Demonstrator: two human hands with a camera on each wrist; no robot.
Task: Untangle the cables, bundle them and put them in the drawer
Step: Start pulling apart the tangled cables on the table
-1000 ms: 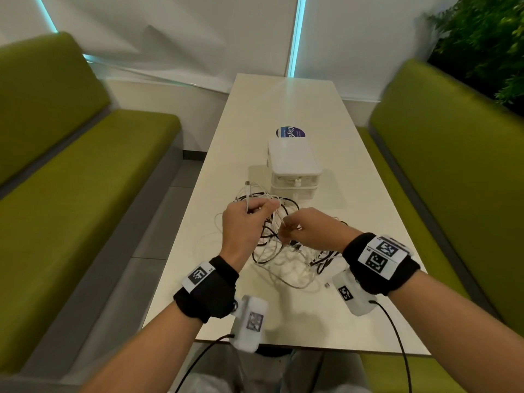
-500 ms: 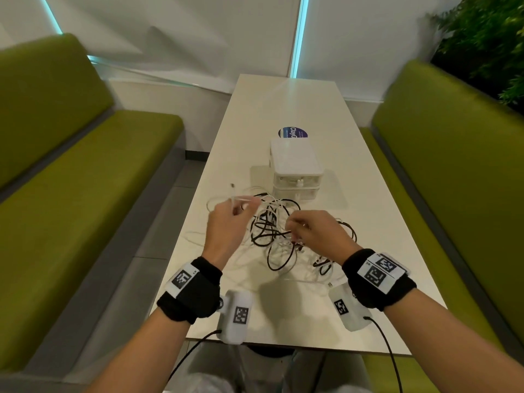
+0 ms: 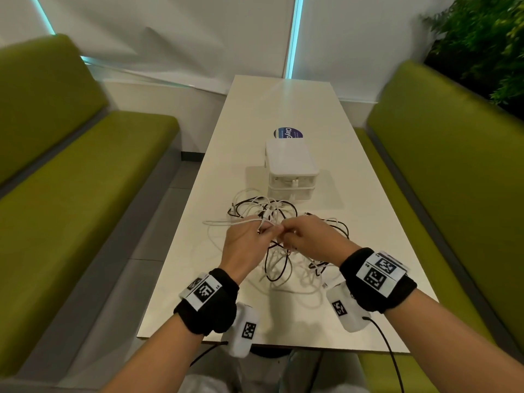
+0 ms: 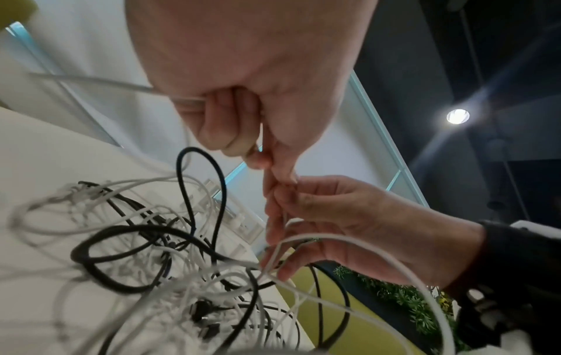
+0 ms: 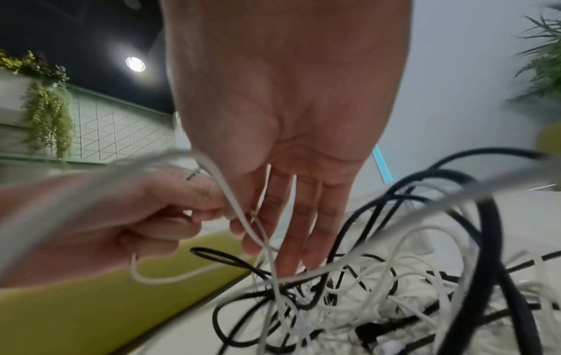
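Observation:
A tangle of white and black cables (image 3: 279, 260) lies on the white table (image 3: 283, 103), just in front of a small white drawer unit (image 3: 289, 163). Both hands meet above the tangle. My left hand (image 3: 266, 229) curls its fingers round a white cable (image 4: 91, 80) that trails off to the left, and its fingertips (image 4: 258, 156) touch the right hand. My right hand (image 3: 286, 236) pinches white strands (image 4: 306, 240) rising out of the tangle. The right wrist view shows the white cable (image 5: 233, 204) crossing my right fingers (image 5: 303, 228), with black loops (image 5: 455, 216) close behind.
Both drawers of the unit look pushed in. A round blue sticker (image 3: 287, 133) lies on the table behind it. Green benches (image 3: 71, 194) (image 3: 453, 180) flank the table on both sides. A plant (image 3: 487, 38) stands at the back right.
My left hand, drawn out to the left with a white cable half a second ago, has come back right and now touches the right hand over the tangle.

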